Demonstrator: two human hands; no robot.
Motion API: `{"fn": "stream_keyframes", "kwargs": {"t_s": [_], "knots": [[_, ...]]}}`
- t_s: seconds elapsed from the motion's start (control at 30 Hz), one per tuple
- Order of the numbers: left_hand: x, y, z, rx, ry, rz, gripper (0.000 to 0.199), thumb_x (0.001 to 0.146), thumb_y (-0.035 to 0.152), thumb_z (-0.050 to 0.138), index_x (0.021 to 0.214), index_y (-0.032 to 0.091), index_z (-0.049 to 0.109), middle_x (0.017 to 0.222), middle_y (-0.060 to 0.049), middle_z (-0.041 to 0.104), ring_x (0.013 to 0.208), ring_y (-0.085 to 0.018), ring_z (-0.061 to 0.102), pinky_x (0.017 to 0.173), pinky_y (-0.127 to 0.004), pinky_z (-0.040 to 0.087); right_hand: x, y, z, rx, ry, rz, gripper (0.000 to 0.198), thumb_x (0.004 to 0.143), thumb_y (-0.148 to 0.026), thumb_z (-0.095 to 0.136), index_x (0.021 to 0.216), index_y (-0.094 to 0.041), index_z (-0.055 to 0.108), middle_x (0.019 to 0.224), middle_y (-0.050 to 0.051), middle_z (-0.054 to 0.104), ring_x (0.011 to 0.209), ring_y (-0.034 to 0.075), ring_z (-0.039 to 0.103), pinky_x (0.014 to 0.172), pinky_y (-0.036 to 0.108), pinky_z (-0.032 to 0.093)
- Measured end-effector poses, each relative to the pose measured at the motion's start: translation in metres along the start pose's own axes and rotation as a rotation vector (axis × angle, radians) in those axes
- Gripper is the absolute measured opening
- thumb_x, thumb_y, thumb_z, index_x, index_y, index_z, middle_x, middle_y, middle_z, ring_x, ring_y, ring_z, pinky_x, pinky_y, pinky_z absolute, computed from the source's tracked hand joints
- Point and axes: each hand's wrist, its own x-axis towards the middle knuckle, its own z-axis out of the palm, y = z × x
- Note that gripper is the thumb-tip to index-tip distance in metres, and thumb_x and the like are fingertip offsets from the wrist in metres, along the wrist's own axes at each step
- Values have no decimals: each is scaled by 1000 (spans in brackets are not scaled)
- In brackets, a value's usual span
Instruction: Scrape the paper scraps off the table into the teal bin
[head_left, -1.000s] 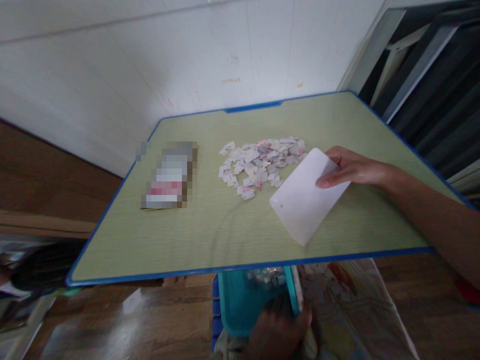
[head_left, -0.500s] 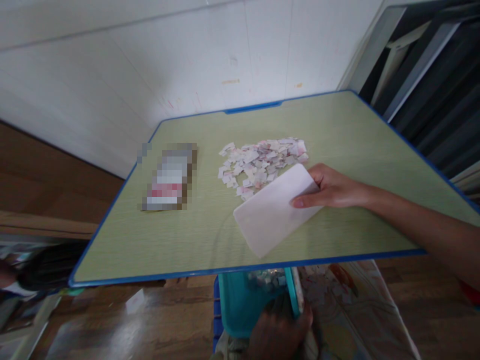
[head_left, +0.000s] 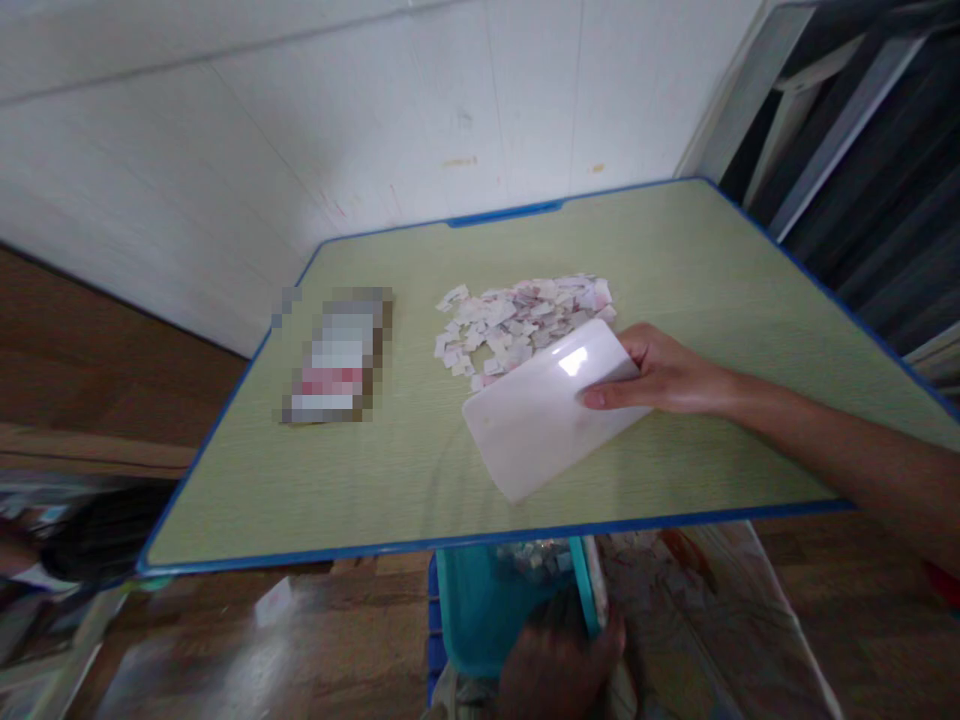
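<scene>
My right hand (head_left: pixel 660 370) grips a flat, glossy white plastic sheet with rounded corners (head_left: pixel 547 425), thumb on top and fingers beneath. The sheet is tilted over the table, its far edge overlapping the near side of a pile of small torn paper scraps (head_left: pixel 517 315). Low in the view, under the table edge, my left hand (head_left: pixel 559 660) is in shadow. It is closed around the right wall of a teal plastic tray (head_left: pixel 480 610), fingers inside and thumb outside. More scraps (head_left: pixel 536 558) lie at the tray's far end.
The pale green table (head_left: pixel 360 490) has a blue rim and stands against a white wall (head_left: pixel 420 110). A pixelated flat item (head_left: pixel 337 360) lies on its left. Scraps are also on a patterned cloth (head_left: pixel 690 640) below. Another person's dark sleeve (head_left: pixel 112 530) shows at far left.
The white sheet has tilted slightly, its near edge rising a little, and a bright reflection now shows on it. My left hand and the tray stay put.
</scene>
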Motion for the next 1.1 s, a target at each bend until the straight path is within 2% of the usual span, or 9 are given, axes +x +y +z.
{"fn": "stream_keyframes", "kwargs": {"t_s": [0.2,0.33,0.53,0.9,1.0,1.1], "knots": [[0,-1,1,-11,-11,-1,30,79,23,41,109,24,42,74,-4,56,67,-19,53,53,-29,45,-1,0,1,-51,-88,25,24,66,-26,57,85,-13,63,80,1,63,67,10,56,57,19,44],[1,-1,-1,-17,-25,0,29,80,23,38,109,24,41,74,-4,55,67,-19,53,53,-29,45,-2,-2,2,-38,-99,8,21,66,-23,58,84,-14,63,80,0,63,67,9,56,57,16,43],[0,-1,-2,-40,-97,10,32,80,22,38,112,23,39,76,-5,56,68,-20,53,54,-30,45,-3,-4,3,22,-133,22,20,64,-21,60,82,-14,63,77,-2,63,65,8,57,56,15,44],[-1,-1,2,-50,-42,4,30,79,23,40,110,24,40,76,-5,56,71,-20,53,55,-30,45,-2,1,-3,39,-20,8,21,62,-20,61,82,-14,63,77,-1,64,63,9,57,54,17,43],[0,0,2,-41,-7,-9,29,79,22,41,108,24,42,74,-4,56,67,-20,54,53,-30,45,-2,3,-6,76,88,20,18,61,-20,62,78,-14,64,71,-2,63,57,8,56,48,16,41],[1,0,2,-31,40,-9,28,79,22,42,106,24,43,70,-4,57,62,-19,54,51,-29,45,0,8,-15,147,266,33,19,60,-22,63,77,-14,64,68,-1,63,54,9,56,46,18,41]]}}
